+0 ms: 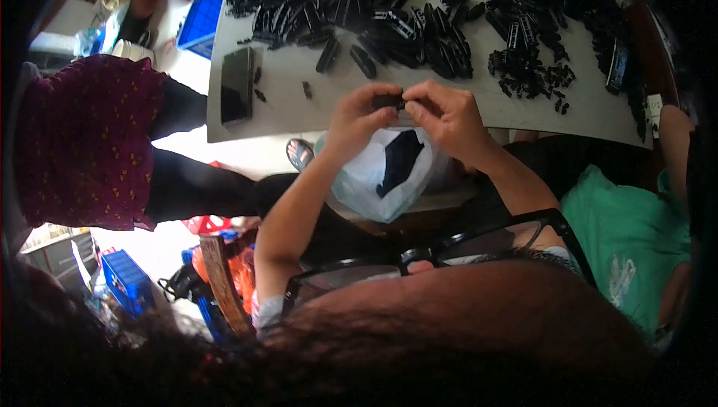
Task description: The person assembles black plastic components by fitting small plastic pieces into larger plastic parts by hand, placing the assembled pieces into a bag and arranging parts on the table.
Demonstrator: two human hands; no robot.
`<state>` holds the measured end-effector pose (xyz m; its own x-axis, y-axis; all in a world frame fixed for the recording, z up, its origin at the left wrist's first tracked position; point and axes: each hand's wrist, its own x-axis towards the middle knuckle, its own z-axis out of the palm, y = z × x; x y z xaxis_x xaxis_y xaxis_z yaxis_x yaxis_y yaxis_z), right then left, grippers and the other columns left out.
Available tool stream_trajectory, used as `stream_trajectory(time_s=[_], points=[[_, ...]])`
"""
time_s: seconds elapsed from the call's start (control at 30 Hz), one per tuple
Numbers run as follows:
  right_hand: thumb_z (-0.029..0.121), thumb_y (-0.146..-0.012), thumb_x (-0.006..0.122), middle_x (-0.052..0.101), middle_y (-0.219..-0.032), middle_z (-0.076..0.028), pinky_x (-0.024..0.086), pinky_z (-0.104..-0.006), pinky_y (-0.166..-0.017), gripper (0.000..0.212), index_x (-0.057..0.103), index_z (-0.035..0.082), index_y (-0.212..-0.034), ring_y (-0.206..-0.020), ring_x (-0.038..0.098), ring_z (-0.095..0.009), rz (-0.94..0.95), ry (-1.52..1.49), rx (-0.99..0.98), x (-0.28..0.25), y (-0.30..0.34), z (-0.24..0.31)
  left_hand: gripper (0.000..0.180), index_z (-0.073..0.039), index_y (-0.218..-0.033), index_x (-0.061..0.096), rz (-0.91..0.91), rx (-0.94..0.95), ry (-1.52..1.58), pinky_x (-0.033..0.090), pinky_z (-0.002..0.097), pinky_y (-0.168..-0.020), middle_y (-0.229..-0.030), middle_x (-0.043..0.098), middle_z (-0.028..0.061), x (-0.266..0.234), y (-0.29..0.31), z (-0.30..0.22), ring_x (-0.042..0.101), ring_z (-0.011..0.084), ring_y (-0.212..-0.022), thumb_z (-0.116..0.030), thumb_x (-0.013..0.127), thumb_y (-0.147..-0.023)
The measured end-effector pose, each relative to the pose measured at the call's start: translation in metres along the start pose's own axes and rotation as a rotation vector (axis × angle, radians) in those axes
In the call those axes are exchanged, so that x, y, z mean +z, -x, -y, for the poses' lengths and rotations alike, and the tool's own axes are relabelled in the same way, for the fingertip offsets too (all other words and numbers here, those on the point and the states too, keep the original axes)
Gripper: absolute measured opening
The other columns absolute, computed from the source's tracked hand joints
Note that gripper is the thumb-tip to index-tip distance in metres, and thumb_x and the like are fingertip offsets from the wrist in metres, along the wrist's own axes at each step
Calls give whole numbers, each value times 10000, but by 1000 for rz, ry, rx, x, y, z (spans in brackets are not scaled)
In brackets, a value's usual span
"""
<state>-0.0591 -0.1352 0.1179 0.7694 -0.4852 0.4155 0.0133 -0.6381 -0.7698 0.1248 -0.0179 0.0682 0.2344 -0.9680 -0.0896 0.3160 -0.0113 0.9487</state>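
Note:
Above the near edge of the pale table (pixel 288 111), both my hands meet at a small black plastic piece (pixel 388 100). My left hand (pixel 357 119) pinches its left side between thumb and fingers. Thumb and fingertips of my right hand (pixel 451 119) close on its right end, covering part of it; its exact kind is too small to make out. Beyond my hands lie heaps of long, curved black plastic pieces (pixel 437 40). A pile of smaller black bits (pixel 523 78) lies to their right. Under my hands hangs a white plastic bag (pixel 359 182) with something black inside.
A flat dark slab like a phone (pixel 237 85) lies at the table's left edge, near a few stray black bits (pixel 307 90). At left stands a person in purple patterned clothing (pixel 90 141); a person in green (pixel 609 242) is close on my right. Blue crates (pixel 127 281) stand lower left.

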Motion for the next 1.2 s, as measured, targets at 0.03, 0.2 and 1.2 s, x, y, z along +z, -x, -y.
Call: stream_trajectory(time_s=[0.03, 0.2, 1.2], points=[[75, -974, 716, 723, -867, -68, 544, -300, -615, 176, 705, 45, -1147, -716, 693, -147, 42, -202, 195, -8, -3, 1, 367, 23, -1325, 658, 18, 6, -10, 574, 299, -911, -1178, 736, 86, 3, -5, 0, 696, 150, -1047, 47, 672, -959], [140, -1035, 678, 714, -833, -29, 520, -259, -596, 130, 665, 12, -1057, -686, 642, -74, 65, -551, 460, -14, -23, -10, 342, 51, -1302, 660, -87, -171, 78, 591, 354, -977, -1204, 743, 124, 13, -23, -18, 729, 202, -1083, 62, 669, -960], [224, -984, 739, 751, -810, -118, 544, -348, -635, 239, 710, -1, -1059, -707, 693, -137, 307, -208, 557, -22, -11, -10, 282, -11, -1309, 648, 162, -67, 121, 593, 290, -898, -1113, 712, 65, 6, -7, 20, 696, 127, -1022, -97, 679, -1043]])
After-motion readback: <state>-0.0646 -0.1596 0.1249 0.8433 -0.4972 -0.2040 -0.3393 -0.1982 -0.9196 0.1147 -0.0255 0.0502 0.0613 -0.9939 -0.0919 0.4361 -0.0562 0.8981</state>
